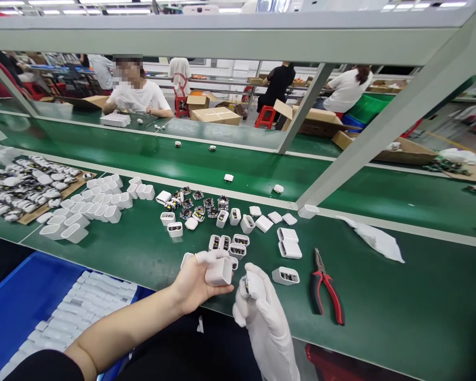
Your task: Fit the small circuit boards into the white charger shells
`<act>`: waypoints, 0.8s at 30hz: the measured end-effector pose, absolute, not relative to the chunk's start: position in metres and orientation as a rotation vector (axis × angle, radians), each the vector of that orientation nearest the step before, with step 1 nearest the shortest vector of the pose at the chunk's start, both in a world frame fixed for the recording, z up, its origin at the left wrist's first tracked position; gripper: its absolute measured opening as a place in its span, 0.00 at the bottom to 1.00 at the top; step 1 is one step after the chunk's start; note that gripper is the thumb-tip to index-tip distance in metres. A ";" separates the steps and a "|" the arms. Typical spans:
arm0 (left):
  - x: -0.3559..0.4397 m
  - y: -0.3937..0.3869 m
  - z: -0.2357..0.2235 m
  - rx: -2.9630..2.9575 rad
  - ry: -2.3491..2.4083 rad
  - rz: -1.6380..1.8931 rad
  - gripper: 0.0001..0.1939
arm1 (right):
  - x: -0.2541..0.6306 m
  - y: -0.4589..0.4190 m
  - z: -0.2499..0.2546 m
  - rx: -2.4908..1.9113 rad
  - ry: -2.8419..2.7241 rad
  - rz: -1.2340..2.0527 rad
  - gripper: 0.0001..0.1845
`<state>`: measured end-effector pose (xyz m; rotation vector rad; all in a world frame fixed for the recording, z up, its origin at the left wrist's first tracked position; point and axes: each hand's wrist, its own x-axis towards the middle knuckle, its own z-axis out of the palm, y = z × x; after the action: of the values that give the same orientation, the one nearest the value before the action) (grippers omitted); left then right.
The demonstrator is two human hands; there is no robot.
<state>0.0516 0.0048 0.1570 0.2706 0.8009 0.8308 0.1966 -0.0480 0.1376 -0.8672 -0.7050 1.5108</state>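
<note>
My left hand (192, 286), bare apart from white covers on some fingers, is closed round a white plastic housing (221, 272) above the table's front edge. Just right of it, my right hand (264, 315) in a white glove grips a white charger cap (255, 286); a dark part shows along its left side. Behind my hands stand several housings with circuit boards inside (238, 250). Another filled housing (285, 275) lies right of my glove. Red-and-black pliers (327, 288) rest farther right, jaws pointing away from me.
Loose circuit boards (198, 211) lie mid-table. Open white housings (91, 203) and a heap of white-capped parts (27, 185) are at left. A blue bin (8, 296) holds white pieces. A slanted post (384, 121) and a green conveyor (150, 159) lie beyond. A co-worker (137, 95) sits opposite.
</note>
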 end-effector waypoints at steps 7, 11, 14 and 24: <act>0.045 -0.007 0.152 0.722 0.783 0.779 0.21 | 0.207 -0.053 0.146 -0.958 -0.778 1.457 0.26; 0.050 -0.007 0.140 0.822 0.826 0.711 0.30 | 0.211 -0.053 0.142 -0.963 -0.835 1.435 0.29; 0.055 -0.007 0.137 0.833 0.840 0.698 0.32 | 0.211 -0.055 0.141 -0.995 -0.883 1.394 0.30; 0.056 -0.008 0.135 0.750 0.672 0.598 0.27 | 0.217 -0.069 0.135 -1.109 -1.107 1.237 0.25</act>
<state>0.0562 -0.0077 0.1347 0.7496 0.6724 0.5982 0.2173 -0.0688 0.1353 -1.1091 -1.1068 1.2368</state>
